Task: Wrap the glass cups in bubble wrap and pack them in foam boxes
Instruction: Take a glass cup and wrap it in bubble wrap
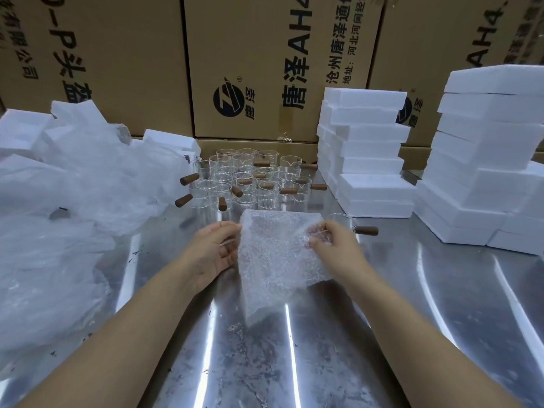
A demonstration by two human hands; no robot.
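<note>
- The left hand (216, 248) holds the left edge of a see-through sheet of bubble wrap (276, 260). Its fingers curl around that edge.
- The right hand (335, 245) pinches the top right part of the same sheet with its thumb and fingers.
- The two hands are apart, with the sheet spread between them. The sheet is lifted at the top, and its low corner hangs down toward the shiny metal desk (294, 363).
- One clear glass cup with a brown wooden handle (344, 218) stands on the desk just behind the right hand. Its handle points to the right. The hand and the sheet hide part of it.
- A big group of the same clear glass cups (250, 181) stands farther back in the middle of the desk. They are packed close together, and their wooden handles stick out in many ways.
- A tall stack of white foam boxes (365, 154) stands to the right of the group of cups.
- A second, taller stack of white foam boxes (485, 160) stands at the far right, beside the first.
- A big heap of thin, crinkly, clear plastic (73, 187) covers the left side of the desk. White foam pieces (173, 139) peek out behind it.
- Large brown cardboard boxes (273, 54) with black print make a wall behind the desk.
</note>
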